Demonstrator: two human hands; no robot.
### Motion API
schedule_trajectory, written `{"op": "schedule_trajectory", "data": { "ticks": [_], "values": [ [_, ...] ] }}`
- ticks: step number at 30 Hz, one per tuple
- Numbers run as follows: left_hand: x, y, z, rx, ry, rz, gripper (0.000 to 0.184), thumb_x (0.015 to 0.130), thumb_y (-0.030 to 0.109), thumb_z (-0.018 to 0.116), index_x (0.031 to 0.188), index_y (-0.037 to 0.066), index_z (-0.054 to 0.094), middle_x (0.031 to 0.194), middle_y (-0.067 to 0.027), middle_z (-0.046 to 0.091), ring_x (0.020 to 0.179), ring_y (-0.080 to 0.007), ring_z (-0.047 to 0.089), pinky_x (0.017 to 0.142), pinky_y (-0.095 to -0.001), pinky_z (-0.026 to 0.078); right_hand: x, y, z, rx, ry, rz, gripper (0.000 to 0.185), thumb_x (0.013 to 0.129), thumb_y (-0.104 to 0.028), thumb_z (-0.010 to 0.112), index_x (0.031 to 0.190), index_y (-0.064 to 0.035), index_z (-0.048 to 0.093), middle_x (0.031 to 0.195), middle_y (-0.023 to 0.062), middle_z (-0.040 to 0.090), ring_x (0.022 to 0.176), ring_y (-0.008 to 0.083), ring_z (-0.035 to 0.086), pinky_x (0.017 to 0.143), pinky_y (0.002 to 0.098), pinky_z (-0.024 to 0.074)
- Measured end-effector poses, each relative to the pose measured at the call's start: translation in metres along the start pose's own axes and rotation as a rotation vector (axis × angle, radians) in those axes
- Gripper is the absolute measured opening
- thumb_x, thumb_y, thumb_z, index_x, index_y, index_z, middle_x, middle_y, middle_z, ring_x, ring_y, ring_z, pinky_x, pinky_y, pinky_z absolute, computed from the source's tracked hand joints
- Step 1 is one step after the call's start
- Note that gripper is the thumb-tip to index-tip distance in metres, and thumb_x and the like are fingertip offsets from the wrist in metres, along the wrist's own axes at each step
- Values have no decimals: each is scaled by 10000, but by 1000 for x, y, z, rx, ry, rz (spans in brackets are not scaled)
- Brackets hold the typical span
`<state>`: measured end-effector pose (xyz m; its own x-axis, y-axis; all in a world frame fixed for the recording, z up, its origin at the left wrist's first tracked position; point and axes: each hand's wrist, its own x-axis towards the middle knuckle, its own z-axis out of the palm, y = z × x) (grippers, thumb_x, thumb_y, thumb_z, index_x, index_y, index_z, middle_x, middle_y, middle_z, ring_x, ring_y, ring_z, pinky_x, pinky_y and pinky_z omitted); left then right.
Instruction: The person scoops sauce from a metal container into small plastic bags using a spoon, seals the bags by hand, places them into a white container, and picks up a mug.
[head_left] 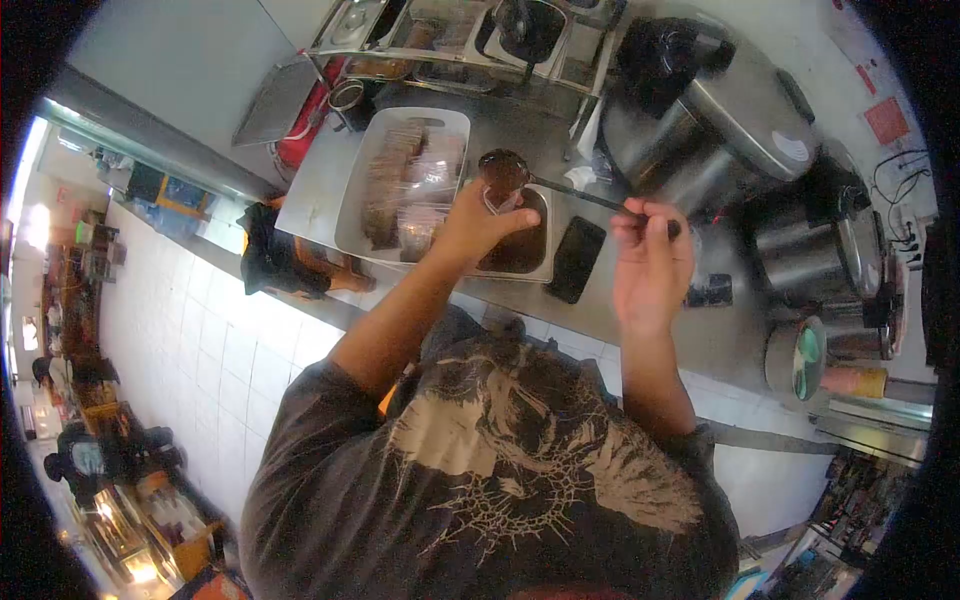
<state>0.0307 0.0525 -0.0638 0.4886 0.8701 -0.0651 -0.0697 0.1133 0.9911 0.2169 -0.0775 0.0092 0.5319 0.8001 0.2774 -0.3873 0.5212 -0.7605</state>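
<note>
My right hand grips the end of a long dark handle; this is a ladle that reaches left across the metal pan. Dark brown stuff coats its bowl, which sits right above my left hand. In the closed fingers of that left hand is a small clear plastic bag, its lower part largely hidden. Below both lies the rectangular metal pan, with brown sauce inside. Just left of it stands a white tub full of filled clear packets.
A black phone lies right of the pan. Large steel pots stand at the right. A rack with metal containers is behind. A small metal can stands behind the tub. Another person's arm shows at the counter's left edge.
</note>
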Motion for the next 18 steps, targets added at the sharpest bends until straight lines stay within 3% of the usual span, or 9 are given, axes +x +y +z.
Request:
{"op": "schedule_trajectory", "data": {
  "ticks": [9,12,15,18],
  "values": [
    [0,3,2,22,-5,17,436,767,141,846,1112,53,594,1001,-29,641,962,-161,607,900,-329,479,-1,-5,7,-79,-96,-128,181,1011,-126,563,1120,17,577,1112,201,647,901,274,681,774,369,578],
    [5,-2,-3,180,-36,88,359,787,143,823,1051,64,594,969,-10,622,933,-144,592,876,-316,470,0,-8,10,-89,-121,-169,157,1015,-95,540,1112,23,573,1108,211,645,902,280,682,772,375,584],
    [6,-5,-1,76,-19,87,354,763,182,847,982,42,606,938,-20,599,911,-124,549,867,-290,439,1,-13,12,-159,-153,-212,139,1017,-70,520,1103,28,568,1100,222,644,899,287,682,766,380,589],
    [5,-8,-2,111,-28,89,279,804,132,798,986,78,593,937,11,594,924,-122,566,862,-296,453,3,-15,14,-174,-187,-251,129,1018,-62,510,1090,26,571,1087,227,643,897,291,680,762,382,590]
  ]
}}
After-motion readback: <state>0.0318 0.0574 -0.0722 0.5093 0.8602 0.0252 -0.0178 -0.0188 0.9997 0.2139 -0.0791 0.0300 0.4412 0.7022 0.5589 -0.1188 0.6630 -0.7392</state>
